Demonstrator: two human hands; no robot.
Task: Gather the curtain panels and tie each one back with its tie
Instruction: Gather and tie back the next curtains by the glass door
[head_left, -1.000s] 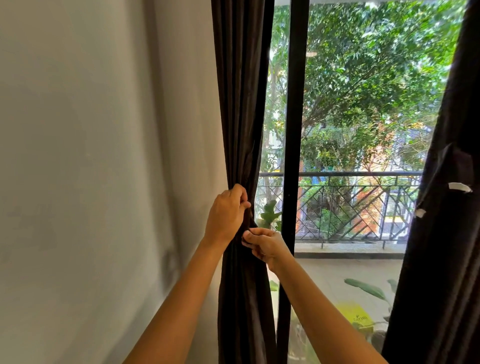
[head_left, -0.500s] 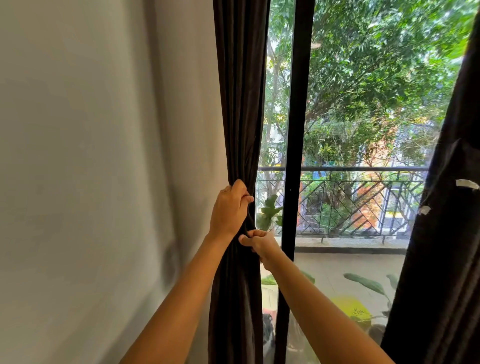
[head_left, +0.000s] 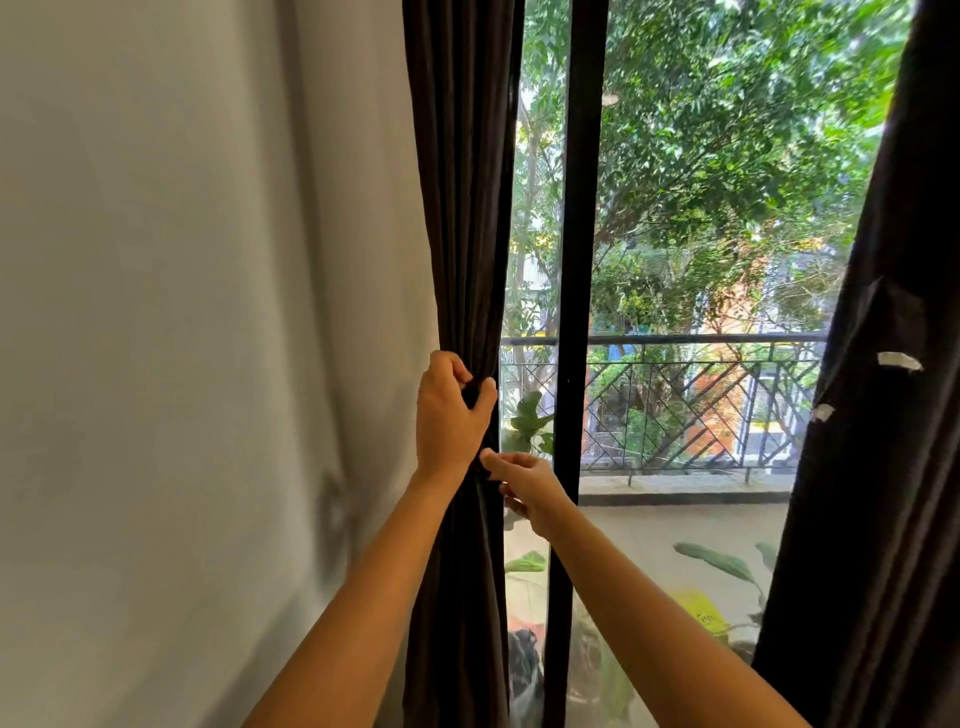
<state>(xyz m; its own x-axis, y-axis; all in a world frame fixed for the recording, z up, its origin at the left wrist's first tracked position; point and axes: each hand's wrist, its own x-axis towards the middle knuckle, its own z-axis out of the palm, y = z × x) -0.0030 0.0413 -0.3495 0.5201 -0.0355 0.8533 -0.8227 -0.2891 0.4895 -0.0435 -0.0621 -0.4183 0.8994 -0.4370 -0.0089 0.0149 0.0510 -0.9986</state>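
Left hand (head_left: 449, 415) grips bunched curtain (head_left: 460, 208) (dark, maybe brown).

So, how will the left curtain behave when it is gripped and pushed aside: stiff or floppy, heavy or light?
Probably floppy: the curtain hangs in soft vertical folds and pinches narrow where the left hand grips it. It looks thick and lets no light through, so it is likely rather heavy for cloth. Released untied, it would probably spread out.
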